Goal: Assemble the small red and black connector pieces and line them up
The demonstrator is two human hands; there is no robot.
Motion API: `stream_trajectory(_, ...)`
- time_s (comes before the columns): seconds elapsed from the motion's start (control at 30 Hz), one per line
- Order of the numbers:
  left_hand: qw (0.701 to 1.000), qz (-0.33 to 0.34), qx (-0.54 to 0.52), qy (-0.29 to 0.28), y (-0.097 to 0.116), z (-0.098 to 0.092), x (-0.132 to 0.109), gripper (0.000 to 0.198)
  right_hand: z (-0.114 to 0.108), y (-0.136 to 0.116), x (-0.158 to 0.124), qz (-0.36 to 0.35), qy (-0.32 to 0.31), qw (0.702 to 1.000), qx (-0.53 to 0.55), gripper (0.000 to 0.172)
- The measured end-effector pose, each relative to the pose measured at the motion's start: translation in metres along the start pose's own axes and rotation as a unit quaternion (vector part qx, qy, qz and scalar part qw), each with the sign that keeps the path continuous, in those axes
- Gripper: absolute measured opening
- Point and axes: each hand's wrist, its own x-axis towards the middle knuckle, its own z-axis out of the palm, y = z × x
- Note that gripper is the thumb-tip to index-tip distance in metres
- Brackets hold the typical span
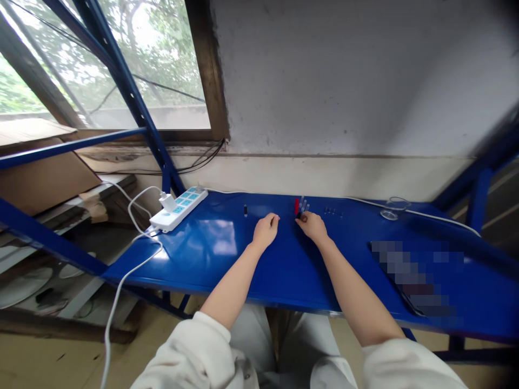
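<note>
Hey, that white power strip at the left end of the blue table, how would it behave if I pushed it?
The power strip looks rigid and flat, so it would probably slide rather than tip or roll on the glossy blue table. Its white cable hangs off the edge and a charger is plugged in, so it may drag or swivel.

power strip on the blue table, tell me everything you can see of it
The power strip is a long white plastic bar with teal socket faces along its top. It lies flat and slanted at the blue table's far left corner, below the window. A white plug sits in one socket, and white cables trail off its near end over the table edge.
</note>
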Motion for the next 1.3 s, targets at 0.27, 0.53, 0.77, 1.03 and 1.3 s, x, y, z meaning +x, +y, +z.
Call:
stream_trajectory(0.27,0.998,0.020,0.049,-0.016,0.001,0.000,-0.001,0.022,0.008,0.001,0.003,0.025,0.012,0.999,-0.026,0.016)
stream_trajectory(0.53,0.998,0.021,0.052,-0.022,-0.001,0.001,-0.001,0.023,0.009,0.000,0.007,0.044,0.012,0.998,-0.031,0.020)
stream_trajectory(0.77,0.997,0.032,0.069,-0.008,-0.003,0.003,0.000,0.021,0.006,-0.004,0.005,0.063,-0.005,0.997,-0.041,0.024)
stream_trajectory(1.03,0.956,-0.002,-0.087,0.281,0.005,-0.006,0.004,0.047,-0.015,-0.001,0.002,0.099,-0.049,0.991,-0.075,0.027)
stream_trajectory(1.3,0.886,-0.215,-0.261,0.319,-0.017,-0.015,0.023,0.069,-0.017,0.009,0.002,0.136,-0.031,0.987,-0.081,0.031)
